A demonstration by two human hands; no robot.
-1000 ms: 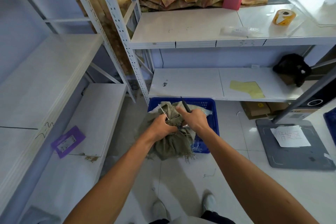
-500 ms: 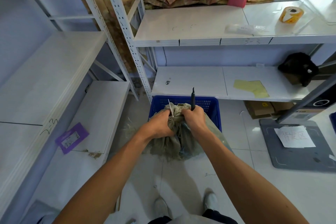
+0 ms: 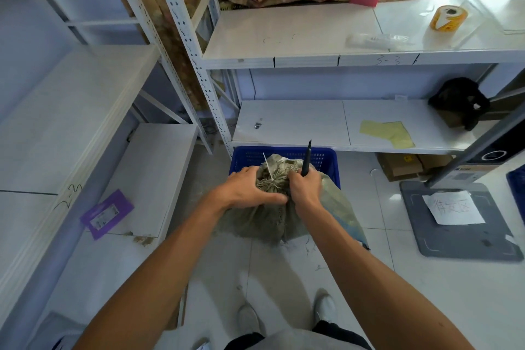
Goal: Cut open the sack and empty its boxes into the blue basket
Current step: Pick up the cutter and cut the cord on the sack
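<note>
Woven sack (image 3: 264,216) stands against the blue basket (image 3: 329,160), neck tied with a white zip tie (image 3: 268,169). Left hand (image 3: 250,189) fingers clamp the neck; right hand (image 3: 305,189) grips a black knife (image 3: 306,158) upright.

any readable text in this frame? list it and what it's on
"3-3": handwritten on the upper shelf edge.
"2-3": handwritten on the left shelf edge, reading uncertain.
Three large handwritten Chinese characters on the white sheet, too faint to read surely.
Purple card label: too small.
Tape roll print: blurred.
Cardboard box sticker: too small.
</note>
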